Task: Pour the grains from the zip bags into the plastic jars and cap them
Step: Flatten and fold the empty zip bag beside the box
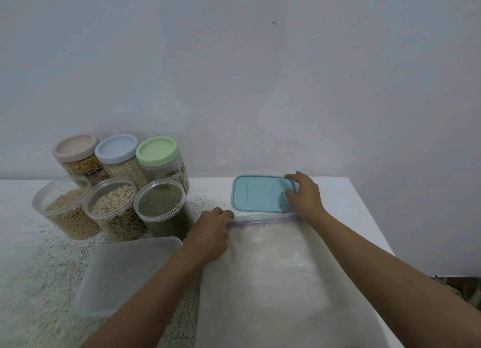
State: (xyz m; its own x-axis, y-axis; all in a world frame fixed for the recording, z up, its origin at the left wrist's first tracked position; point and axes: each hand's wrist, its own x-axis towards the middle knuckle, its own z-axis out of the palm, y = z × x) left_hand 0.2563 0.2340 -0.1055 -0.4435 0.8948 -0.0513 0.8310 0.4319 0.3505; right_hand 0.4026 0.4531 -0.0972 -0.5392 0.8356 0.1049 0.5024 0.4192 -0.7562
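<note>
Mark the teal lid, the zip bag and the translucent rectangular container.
teal lid (257,194): head view, centre of top.
zip bag (276,269): head view, middle of its face.
translucent rectangular container (125,272): head view, its middle.

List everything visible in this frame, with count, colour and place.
capped jars: three, clear, with pink, blue and green lids; back row, left, by the wall
open jars: three, clear, holding tan, pale and green grains; front row, left
container: one, clear, rectangular; near left, beside the bag
teal lid: one, rectangular; just beyond the bag's top
zip bag: one, clear with a purple zip strip, holding white grain; flat, near centre
table: one, white, speckled on its left part
wall: one, pale grey, behind
left hand: grips the bag's top left corner
right hand: rests on the teal lid's right end
</note>
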